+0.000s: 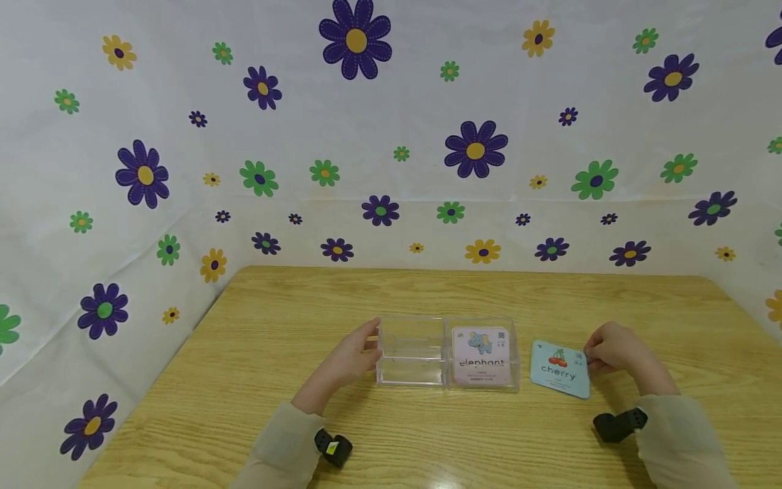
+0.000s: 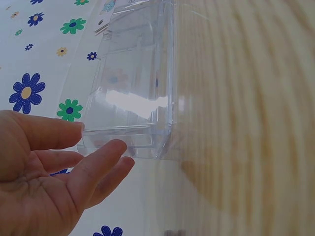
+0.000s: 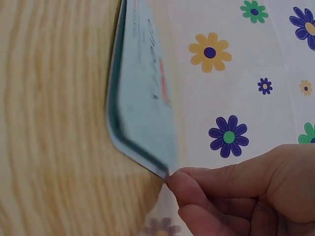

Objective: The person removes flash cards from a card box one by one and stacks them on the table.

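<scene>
A clear plastic box [image 1: 412, 372] with two compartments stands on the table. Its right compartment holds a pink elephant card [image 1: 480, 353]; the left one shows no card. My left hand [image 1: 354, 356] is at the box's left end, its loosely extended fingers [image 2: 101, 164] right at the clear wall in the left wrist view. To the right of the box is a light blue cherry card [image 1: 557, 380], picture side up. Between thumb and fingertip, my right hand [image 1: 617, 350] pinches this card's right edge. In the right wrist view the pinch is at a corner of the card [image 3: 142, 108].
The wooden table [image 1: 305, 299] reaches back to a white flowered cloth [image 1: 403, 183], which also hangs along the left and right sides. Small black devices [image 1: 618, 426] are strapped at both wrists, over the sleeves.
</scene>
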The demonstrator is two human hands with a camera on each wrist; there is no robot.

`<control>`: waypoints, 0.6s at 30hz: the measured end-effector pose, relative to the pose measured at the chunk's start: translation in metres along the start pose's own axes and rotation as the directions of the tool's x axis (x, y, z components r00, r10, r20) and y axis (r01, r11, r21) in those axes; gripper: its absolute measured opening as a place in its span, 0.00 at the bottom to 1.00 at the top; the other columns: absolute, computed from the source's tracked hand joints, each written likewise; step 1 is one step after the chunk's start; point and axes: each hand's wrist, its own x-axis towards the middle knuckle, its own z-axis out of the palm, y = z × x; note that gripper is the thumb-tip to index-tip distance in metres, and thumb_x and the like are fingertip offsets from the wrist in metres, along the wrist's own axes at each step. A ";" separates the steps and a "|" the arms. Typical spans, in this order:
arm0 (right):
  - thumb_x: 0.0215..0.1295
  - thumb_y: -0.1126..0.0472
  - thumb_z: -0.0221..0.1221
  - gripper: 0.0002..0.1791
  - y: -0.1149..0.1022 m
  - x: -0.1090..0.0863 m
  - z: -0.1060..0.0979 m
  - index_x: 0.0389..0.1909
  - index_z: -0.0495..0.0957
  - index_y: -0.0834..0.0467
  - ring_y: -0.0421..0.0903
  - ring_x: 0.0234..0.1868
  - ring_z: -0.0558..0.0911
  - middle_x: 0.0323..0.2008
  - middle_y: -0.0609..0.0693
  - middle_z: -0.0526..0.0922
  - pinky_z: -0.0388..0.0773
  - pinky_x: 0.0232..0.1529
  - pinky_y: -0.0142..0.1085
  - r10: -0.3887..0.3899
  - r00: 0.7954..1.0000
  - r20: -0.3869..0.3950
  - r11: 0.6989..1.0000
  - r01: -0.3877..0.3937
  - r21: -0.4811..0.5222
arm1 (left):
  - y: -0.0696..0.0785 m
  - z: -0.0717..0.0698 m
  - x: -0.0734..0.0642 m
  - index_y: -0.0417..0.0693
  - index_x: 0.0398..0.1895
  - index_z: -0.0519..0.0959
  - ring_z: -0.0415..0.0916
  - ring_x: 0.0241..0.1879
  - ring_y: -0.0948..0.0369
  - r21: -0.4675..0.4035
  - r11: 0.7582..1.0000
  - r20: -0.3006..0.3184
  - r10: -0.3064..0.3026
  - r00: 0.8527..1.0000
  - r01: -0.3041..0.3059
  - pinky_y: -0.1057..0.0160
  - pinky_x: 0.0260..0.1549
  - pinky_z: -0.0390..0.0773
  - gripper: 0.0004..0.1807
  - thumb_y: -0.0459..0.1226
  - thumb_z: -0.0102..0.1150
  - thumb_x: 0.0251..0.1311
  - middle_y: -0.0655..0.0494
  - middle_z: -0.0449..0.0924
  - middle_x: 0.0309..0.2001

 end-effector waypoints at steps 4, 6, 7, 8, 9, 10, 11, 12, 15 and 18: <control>0.57 0.73 0.50 0.07 0.000 -0.001 0.000 0.28 0.75 0.74 0.43 0.20 0.73 0.21 0.53 0.74 0.76 0.24 0.35 -0.013 1.000 -0.006 1.000 0.013 0.005 | 0.000 0.000 0.000 0.33 0.65 0.50 0.62 0.55 0.42 -0.001 1.000 -0.003 0.000 1.000 0.000 0.54 0.39 0.75 0.29 0.24 0.44 0.60 0.35 0.58 0.59; 0.57 0.73 0.50 0.07 0.001 -0.002 0.001 0.28 0.75 0.74 0.43 0.21 0.73 0.22 0.53 0.74 0.76 0.24 0.35 -0.010 1.000 -0.006 1.000 0.010 0.008 | 0.000 0.000 0.000 0.33 0.65 0.51 0.62 0.55 0.42 0.000 1.000 -0.006 0.003 1.000 -0.003 0.54 0.39 0.75 0.29 0.24 0.44 0.60 0.35 0.58 0.59; 0.57 0.73 0.50 0.07 0.001 -0.002 0.001 0.28 0.75 0.74 0.43 0.21 0.73 0.22 0.53 0.74 0.76 0.24 0.35 -0.010 1.000 -0.007 1.000 0.010 0.009 | 0.000 0.000 0.000 0.33 0.65 0.51 0.62 0.55 0.42 0.000 1.000 -0.006 0.004 1.000 -0.004 0.54 0.39 0.76 0.29 0.24 0.44 0.60 0.35 0.58 0.59; 0.57 0.73 0.50 0.07 0.001 -0.002 0.001 0.28 0.75 0.74 0.43 0.21 0.73 0.22 0.53 0.74 0.76 0.24 0.35 -0.010 1.000 -0.007 1.000 0.010 0.009 | 0.000 0.000 0.000 0.33 0.65 0.51 0.62 0.55 0.42 0.000 1.000 -0.007 0.005 1.000 -0.005 0.54 0.39 0.76 0.29 0.24 0.44 0.60 0.35 0.58 0.59; 0.57 0.73 0.50 0.07 0.001 -0.002 0.001 0.28 0.75 0.74 0.43 0.21 0.73 0.22 0.53 0.74 0.76 0.25 0.35 -0.010 1.000 -0.008 1.000 0.010 0.010 | 0.000 0.000 0.000 0.33 0.65 0.51 0.62 0.55 0.42 0.001 1.000 -0.008 0.005 1.000 -0.005 0.54 0.39 0.76 0.29 0.24 0.44 0.60 0.35 0.58 0.59; 0.57 0.74 0.50 0.07 0.001 -0.001 0.001 0.28 0.74 0.74 0.43 0.21 0.73 0.22 0.53 0.74 0.76 0.25 0.35 -0.011 1.000 -0.008 1.000 0.011 0.010 | 0.000 0.000 0.000 0.33 0.65 0.51 0.62 0.55 0.42 0.000 1.000 -0.008 0.005 1.000 -0.005 0.54 0.39 0.75 0.29 0.24 0.45 0.60 0.34 0.58 0.59; 0.57 0.74 0.50 0.07 0.001 -0.001 0.001 0.29 0.74 0.74 0.43 0.21 0.73 0.22 0.54 0.74 0.76 0.25 0.35 -0.013 1.000 -0.009 1.000 0.013 0.009 | 0.000 0.000 0.000 0.33 0.65 0.51 0.62 0.55 0.42 -0.002 1.000 -0.009 0.006 1.000 -0.006 0.54 0.39 0.75 0.29 0.24 0.45 0.60 0.34 0.58 0.59; 0.57 0.74 0.49 0.07 0.001 -0.001 0.001 0.29 0.74 0.74 0.44 0.21 0.73 0.22 0.54 0.74 0.76 0.25 0.35 -0.016 1.000 -0.011 1.000 0.017 0.009 | 0.001 0.000 0.000 0.33 0.65 0.51 0.62 0.55 0.42 -0.003 1.000 -0.010 0.006 1.000 -0.006 0.54 0.39 0.75 0.30 0.24 0.45 0.59 0.34 0.58 0.59; 0.57 0.73 0.50 0.07 0.001 -0.002 0.000 0.28 0.74 0.74 0.44 0.22 0.73 0.22 0.53 0.74 0.76 0.24 0.35 -0.032 0.999 -0.017 0.999 0.032 0.008 | 0.001 0.000 0.000 0.33 0.65 0.51 0.62 0.54 0.42 -0.007 1.000 -0.012 0.004 1.000 -0.004 0.54 0.39 0.75 0.30 0.24 0.45 0.59 0.34 0.58 0.59; 0.57 0.73 0.50 0.07 -0.001 -0.003 -0.001 0.28 0.74 0.74 0.44 0.22 0.73 0.21 0.53 0.74 0.76 0.24 0.35 -0.054 0.998 -0.025 0.998 0.054 0.008 | 0.001 0.000 0.000 0.33 0.65 0.51 0.62 0.54 0.42 -0.009 1.000 -0.012 0.004 1.000 -0.004 0.54 0.39 0.76 0.30 0.24 0.45 0.59 0.34 0.58 0.59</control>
